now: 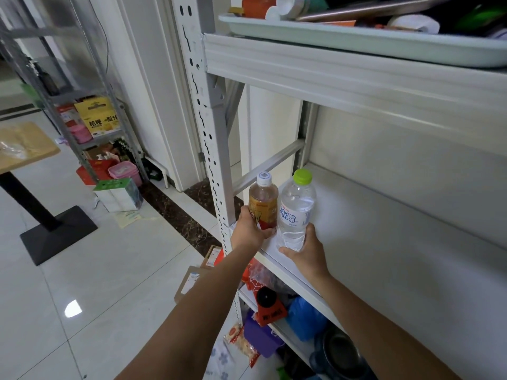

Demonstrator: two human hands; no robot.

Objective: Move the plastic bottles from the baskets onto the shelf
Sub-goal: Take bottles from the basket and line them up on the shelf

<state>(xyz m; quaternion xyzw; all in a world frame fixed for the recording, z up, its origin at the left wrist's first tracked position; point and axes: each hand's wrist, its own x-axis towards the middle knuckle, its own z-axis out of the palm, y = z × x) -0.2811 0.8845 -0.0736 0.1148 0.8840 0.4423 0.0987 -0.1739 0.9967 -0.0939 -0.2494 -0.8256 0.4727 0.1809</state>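
Note:
My left hand (249,231) grips a brown tea bottle (264,202) with a white cap and a yellow-red label. It stands upright at the front left corner of the white shelf (384,242). My right hand (304,253) holds the lower part of a clear water bottle (296,208) with a green cap, upright right beside the tea bottle and touching it. Whether the bottles rest on the shelf board or hover just above it is unclear. No baskets are in view.
The shelf's perforated white upright (208,133) stands just left of the bottles. A tray (356,39) of clutter sits on the level above. Bags and packets (274,325) fill the level below. A small table (24,149) and a second rack (98,124) stand to the left.

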